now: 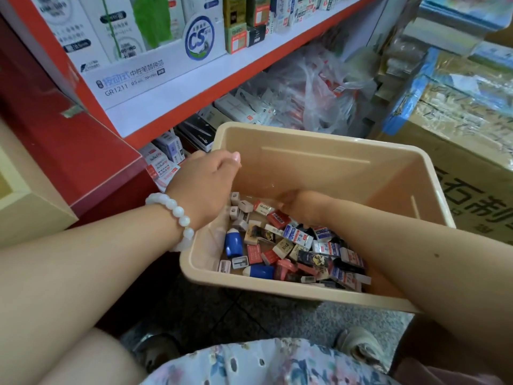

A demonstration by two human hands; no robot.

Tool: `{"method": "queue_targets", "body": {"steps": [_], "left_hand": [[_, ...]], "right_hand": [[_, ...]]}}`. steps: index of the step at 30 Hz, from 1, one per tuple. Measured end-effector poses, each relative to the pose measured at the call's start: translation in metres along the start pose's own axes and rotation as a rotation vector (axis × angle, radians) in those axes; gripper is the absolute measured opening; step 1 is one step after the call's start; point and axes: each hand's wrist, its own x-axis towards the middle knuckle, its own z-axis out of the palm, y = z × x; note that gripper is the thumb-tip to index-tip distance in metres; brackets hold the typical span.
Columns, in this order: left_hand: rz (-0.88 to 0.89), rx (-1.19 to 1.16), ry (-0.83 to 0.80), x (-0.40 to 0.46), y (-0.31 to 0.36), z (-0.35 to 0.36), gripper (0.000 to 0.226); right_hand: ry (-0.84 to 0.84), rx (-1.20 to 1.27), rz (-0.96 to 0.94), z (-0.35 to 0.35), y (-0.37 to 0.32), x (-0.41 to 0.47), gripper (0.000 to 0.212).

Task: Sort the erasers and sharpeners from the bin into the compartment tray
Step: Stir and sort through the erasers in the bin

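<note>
bin (319, 159): beige plastic tub with a rolled rim, centre frame, tilted toward the viewer.
erasers (298, 237): paper-sleeved blocks in white, blue, red and black, heaped in the bin's floor toward 5 o'clock.
sharpeners (233, 243): two blue barrel ones and several small grey ones, at 9 o'clock of the heap.
left hand (212, 180): fingers curled over the bin's 10 o'clock rim, gripping it; white bead bracelet (177, 215) on the wrist.
right hand (301, 208): reaching down into the pile; fingers hidden, grip cannot be told.
shelf (194, 87): red-edged, at 12 o'clock, stacked with boxed refills.

You face a red shelf unit (91, 151) stocked with boxed refills (130, 76), cardboard carton (472, 168) at right, dark speckled floor (277, 315) below.
</note>
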Motion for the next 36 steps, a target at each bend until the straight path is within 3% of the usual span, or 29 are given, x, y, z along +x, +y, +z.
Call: {"method": "queue_targets", "body": {"steps": [8,11,16,21,31,36], "left_hand": [[-0.015,0.003,-0.011,-0.002,0.003,-0.001,0.040],[-0.019,-0.002,-0.015,-0.002,0.004,-0.002,0.040],[-0.029,0.006,-0.016,-0.003,0.005,-0.002,0.039],[-0.028,-0.012,-0.015,-0.003,0.006,-0.002,0.039],[-0.025,-0.003,-0.004,-0.003,0.006,-0.002,0.040],[-0.018,0.002,-0.005,0.000,0.004,-0.001,0.041]], "right_hand": [[0.086,0.104,-0.022,-0.009,0.001,-0.003,0.036],[0.128,0.417,0.002,-0.017,0.000,-0.006,0.033],[-0.138,1.012,-0.116,-0.025,-0.012,-0.015,0.030],[-0.003,0.795,-0.094,-0.036,0.014,-0.010,0.042],[-0.106,0.221,0.100,-0.026,0.035,-0.028,0.068],[0.068,0.113,-0.084,-0.021,0.017,-0.025,0.067]]}}
